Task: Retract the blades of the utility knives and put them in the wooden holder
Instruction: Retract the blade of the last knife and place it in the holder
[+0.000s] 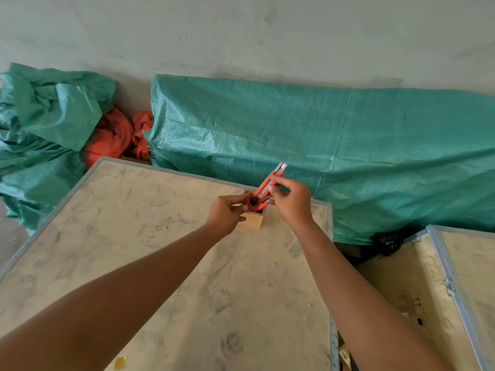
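A red utility knife (263,187) with a metal tip pointing up and away is held tilted over the small wooden holder (254,220), its lower end at the holder's opening. My right hand (290,203) grips the knife's upper body. My left hand (227,214) pinches the lower end near a black knob and rests against the holder's left side. The holder stands near the far edge of a plywood crate top (166,250). What lies inside the holder is hidden by my hands.
Green tarpaulin (348,145) covers bulky goods behind the crate, with more tarpaulin and orange cloth (115,135) at the left. A second plywood crate (439,285) with metal edging stands at the right, across a narrow gap.
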### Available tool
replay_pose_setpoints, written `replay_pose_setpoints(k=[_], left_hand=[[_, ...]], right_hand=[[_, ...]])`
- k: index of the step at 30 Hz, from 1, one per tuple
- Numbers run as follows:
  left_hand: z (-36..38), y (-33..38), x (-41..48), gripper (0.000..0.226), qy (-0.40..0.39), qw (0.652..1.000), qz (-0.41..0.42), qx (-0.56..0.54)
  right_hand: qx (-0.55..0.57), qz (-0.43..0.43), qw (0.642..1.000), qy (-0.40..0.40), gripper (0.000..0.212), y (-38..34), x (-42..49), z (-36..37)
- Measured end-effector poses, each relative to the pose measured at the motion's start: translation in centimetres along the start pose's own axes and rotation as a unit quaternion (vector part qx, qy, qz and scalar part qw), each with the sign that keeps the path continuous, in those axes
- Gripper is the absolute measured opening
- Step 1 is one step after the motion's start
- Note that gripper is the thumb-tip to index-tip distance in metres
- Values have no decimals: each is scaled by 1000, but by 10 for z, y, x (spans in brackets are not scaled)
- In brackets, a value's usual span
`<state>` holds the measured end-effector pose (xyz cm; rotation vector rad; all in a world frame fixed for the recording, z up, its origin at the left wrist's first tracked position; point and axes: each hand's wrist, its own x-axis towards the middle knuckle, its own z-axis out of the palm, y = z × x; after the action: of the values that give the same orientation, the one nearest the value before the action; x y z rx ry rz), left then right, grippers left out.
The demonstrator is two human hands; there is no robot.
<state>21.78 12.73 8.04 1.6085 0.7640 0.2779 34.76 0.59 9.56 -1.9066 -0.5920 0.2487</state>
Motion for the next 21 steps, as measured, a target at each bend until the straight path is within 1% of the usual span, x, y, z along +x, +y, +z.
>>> replay_pose_setpoints(k=[3,6,10,14,18,21], left_hand=[[5,-7,22,37,17,999,7,40],[10,-17,35,42,9,995,19,95],[15,-23,45,46,26,989,28,142],[13,-33,54,60,-7,976,46,212],[12,-39,56,62,-3,976,52,214],[13,-40,55,62,1,977,54,208]], right_hand=[[-44,-7,999,22,27,8,13,15],[-87,-30,995,31,26,16,19,27],[-149,-61,987,14,24,29,22,36],[-226,-72,971,-2,24,48,21,45],[-259,-52,964,-36,27,62,14,53],[-252,-51,965,-50,29,62,11,54]])
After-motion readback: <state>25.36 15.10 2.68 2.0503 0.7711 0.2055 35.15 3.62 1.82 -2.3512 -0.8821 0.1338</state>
